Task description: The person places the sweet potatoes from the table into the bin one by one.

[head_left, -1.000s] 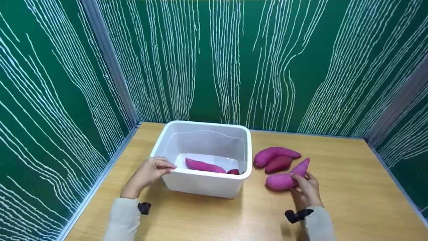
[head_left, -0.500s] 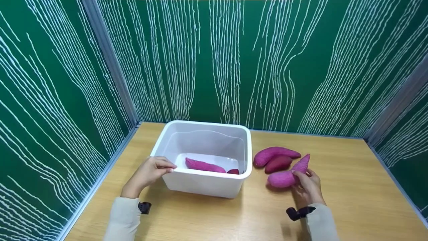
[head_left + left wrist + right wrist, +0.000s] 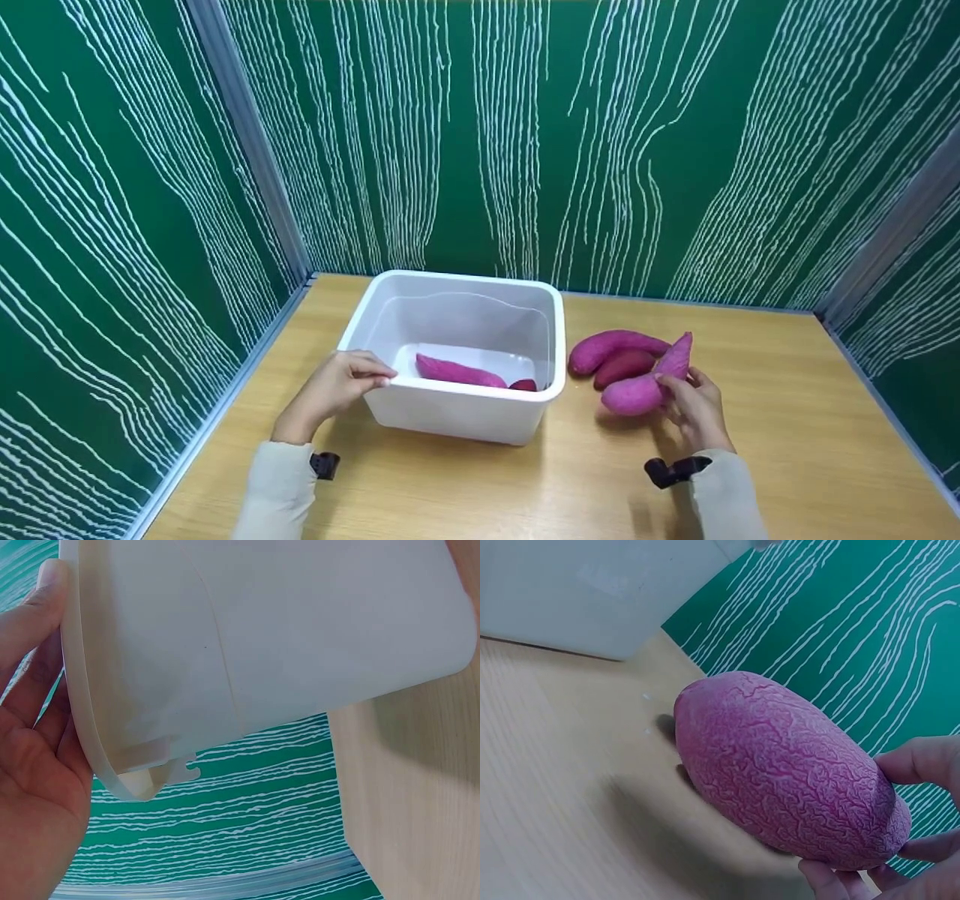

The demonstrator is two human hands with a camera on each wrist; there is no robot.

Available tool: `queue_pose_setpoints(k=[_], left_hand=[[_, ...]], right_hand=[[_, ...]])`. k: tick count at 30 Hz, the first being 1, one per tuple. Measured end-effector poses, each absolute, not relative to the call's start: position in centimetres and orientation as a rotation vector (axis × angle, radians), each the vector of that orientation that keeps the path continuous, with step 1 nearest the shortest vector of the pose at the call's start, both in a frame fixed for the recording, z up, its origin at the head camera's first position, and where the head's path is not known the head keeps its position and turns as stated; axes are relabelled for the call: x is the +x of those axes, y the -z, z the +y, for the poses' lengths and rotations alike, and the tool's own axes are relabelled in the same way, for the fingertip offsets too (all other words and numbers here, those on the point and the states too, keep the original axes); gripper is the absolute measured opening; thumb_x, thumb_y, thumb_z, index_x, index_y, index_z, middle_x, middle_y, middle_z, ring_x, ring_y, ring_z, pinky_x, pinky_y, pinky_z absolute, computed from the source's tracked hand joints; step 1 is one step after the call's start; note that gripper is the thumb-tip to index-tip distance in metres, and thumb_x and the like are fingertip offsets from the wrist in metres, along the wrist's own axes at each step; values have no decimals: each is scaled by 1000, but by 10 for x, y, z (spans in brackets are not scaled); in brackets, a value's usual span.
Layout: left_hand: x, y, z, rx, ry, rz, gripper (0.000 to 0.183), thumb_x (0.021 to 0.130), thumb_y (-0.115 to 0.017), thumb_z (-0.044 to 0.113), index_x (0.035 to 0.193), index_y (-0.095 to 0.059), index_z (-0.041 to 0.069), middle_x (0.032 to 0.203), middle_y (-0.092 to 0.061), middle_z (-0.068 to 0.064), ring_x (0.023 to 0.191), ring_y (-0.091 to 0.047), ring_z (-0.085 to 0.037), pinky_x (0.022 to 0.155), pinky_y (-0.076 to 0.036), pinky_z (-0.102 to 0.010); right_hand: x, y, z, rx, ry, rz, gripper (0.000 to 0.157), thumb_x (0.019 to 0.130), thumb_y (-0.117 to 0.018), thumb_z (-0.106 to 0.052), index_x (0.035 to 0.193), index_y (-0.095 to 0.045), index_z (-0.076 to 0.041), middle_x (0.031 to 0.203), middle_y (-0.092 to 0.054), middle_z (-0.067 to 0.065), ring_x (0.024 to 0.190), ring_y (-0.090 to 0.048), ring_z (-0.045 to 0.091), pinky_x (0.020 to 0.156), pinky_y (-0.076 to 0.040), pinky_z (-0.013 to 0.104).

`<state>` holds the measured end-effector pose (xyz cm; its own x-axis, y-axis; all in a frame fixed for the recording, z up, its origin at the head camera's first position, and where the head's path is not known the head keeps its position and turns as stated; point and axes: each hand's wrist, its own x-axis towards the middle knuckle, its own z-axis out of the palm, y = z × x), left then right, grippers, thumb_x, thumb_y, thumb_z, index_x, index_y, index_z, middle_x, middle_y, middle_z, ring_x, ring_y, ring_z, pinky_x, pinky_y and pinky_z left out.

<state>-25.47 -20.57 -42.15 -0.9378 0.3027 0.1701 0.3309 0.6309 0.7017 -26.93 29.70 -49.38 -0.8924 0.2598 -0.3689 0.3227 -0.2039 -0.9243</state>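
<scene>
My left hand pinches the front-left rim of a white plastic bin; in the left wrist view its thumb and fingers lie along the rim. Inside the bin lie a pink-purple sweet potato and a dark red one, partly hidden by the front wall. To the right of the bin, my right hand grips a wrinkled pink sweet potato between thumb and fingers near one end. It is tilted and held above the table, its shadow below it.
Just behind the held one, a curved purple sweet potato and a smaller dark red one lie together on the wooden table. Green walls with white lines enclose the table's back and sides.
My right hand has raised the pink sweet potato slightly up and away from me, tilting its thin end further upward. The left hand and the bin stay in place.
</scene>
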Motion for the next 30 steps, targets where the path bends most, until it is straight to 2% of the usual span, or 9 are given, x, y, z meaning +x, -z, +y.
queue_pose_setpoints(k=[4, 7, 11, 17, 21, 30], left_hand=[[-255, 421, -206, -545, 1214, -2806, 14, 84, -72, 8, 94, -79, 15, 96, -72, -1, 95, -62, -18, 86, -55, -35], [-255, 421, -206, -577, 1196, -2793, 13, 84, -72, 8, 94, -79, 14, 95, -72, 0, 94, -62, -18, 84, -55, -32], [-254, 421, -207, -633, 1172, -2767, 13, 83, -73, 7, 94, -78, 12, 94, -73, -1, 93, -62, -18, 81, -54, -28], [-254, 421, -208, -645, 1189, -2764, 13, 84, -72, 8, 94, -78, 11, 94, -73, -1, 93, -62, -19, 82, -55, -30], [-254, 422, -208, -643, 1192, -2765, 13, 83, -72, 8, 95, -78, 11, 94, -73, -1, 93, -62, -19, 83, -55, -32], [-255, 422, -207, -601, 1209, -2787, 13, 84, -72, 10, 95, -78, 13, 95, -73, -1, 96, -63, -20, 88, -55, -38]], right_hand=[[-269, 488, 296, 708, 2312, 1929, 92, 93, -60, -14, 154, 9, -10, 162, -1, 11, 127, -39, 15, 112, -35, 38], [-269, 484, 296, 689, 2318, 1935, 91, 93, -59, -12, 154, 8, -10, 162, -2, 11, 120, -43, 11, 106, -41, 29], [-270, 478, 297, 680, 2294, 1959, 90, 93, -58, -11, 154, 8, -10, 162, -1, 11, 129, -38, 16, 104, -41, 22], [-272, 465, 296, 647, 2286, 1957, 91, 93, -60, -13, 154, 8, -11, 162, 4, 9, 146, -16, 25, 116, -27, 40], [-273, 459, 294, 612, 2266, 1993, 91, 94, -60, -15, 154, 8, -11, 162, 3, 10, 147, -14, 28, 116, -26, 45], [-277, 449, 289, 567, 2245, 2048, 91, 93, -60, -16, 153, 8, -9, 162, 2, 13, 147, -14, 30, 114, -28, 49]])
